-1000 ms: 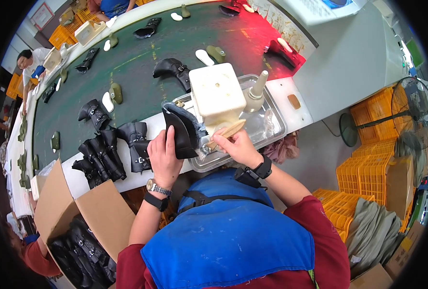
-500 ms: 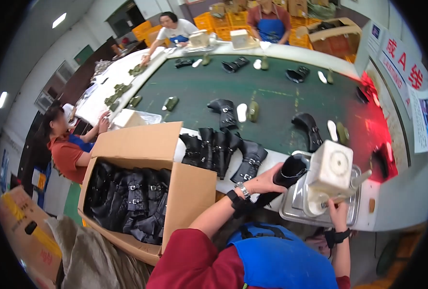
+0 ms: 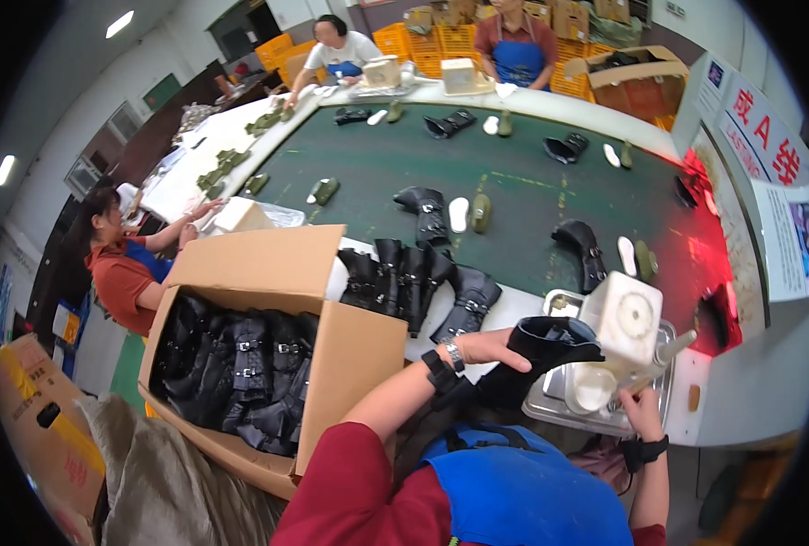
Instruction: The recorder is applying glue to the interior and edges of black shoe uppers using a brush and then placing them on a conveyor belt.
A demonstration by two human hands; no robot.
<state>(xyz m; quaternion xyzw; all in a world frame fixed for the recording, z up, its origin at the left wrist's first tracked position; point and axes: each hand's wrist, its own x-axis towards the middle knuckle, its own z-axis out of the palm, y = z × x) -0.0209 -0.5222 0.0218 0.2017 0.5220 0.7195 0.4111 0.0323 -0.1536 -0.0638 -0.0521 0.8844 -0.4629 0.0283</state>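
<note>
My left hand grips a black boot by its shaft, thumb on the outer side. The boot is tilted, its opening facing up and right beside a white plastic dispenser. Its foot part is mostly hidden behind my left hand and forearm. My right hand is closed round the thin light-brown handle of a brush, at the mouth of the dispenser's round white cup. The brush head cannot be made out. Under the dispenser lies a metal tray.
An open carton full of black boots stands at my left. Several boots line the table edge. Beyond, a green conveyor belt carries boots, white insoles and green shoe lasts. Co-workers stand at the left and far sides.
The boot has been tilted, so its opening shows wider and points more to the right. My right hand has shifted slightly at the cup. The co-worker at left has reached forward.
</note>
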